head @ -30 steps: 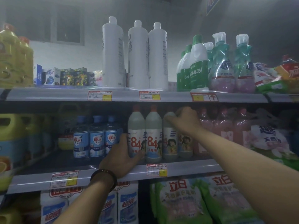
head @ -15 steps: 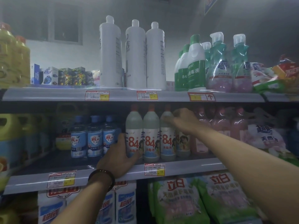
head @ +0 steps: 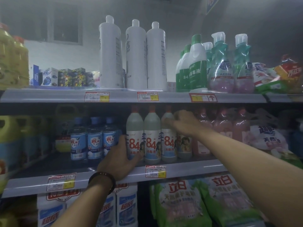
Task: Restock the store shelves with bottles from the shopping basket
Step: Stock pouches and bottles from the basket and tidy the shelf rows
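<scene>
Several grey "84" disinfectant bottles with red caps stand in a row on the middle shelf [head: 188,167]. My left hand [head: 118,159] grips the base of the leftmost 84 bottle [head: 134,128], thumb up its left side. The second 84 bottle [head: 152,131] and third 84 bottle [head: 168,143] show their "84" labels to the front. My right hand [head: 184,122] curls over the top of the fourth bottle [head: 184,145], whose picture side faces out, and its fingertips touch the third bottle's shoulder. The shopping basket is out of view.
Blue-labelled bottles [head: 95,141] stand left of the row and pink bottles [head: 223,126] right of it. The top shelf carries tall white bottles [head: 136,59] and green bottles [head: 195,66]. Detergent bags [head: 182,202] fill the shelf below. Yellow jugs [head: 11,133] line the far left.
The third bottle has been turned so its "84" label faces front. My right hand has shifted slightly right onto the fourth bottle. My left hand stays on the leftmost bottle.
</scene>
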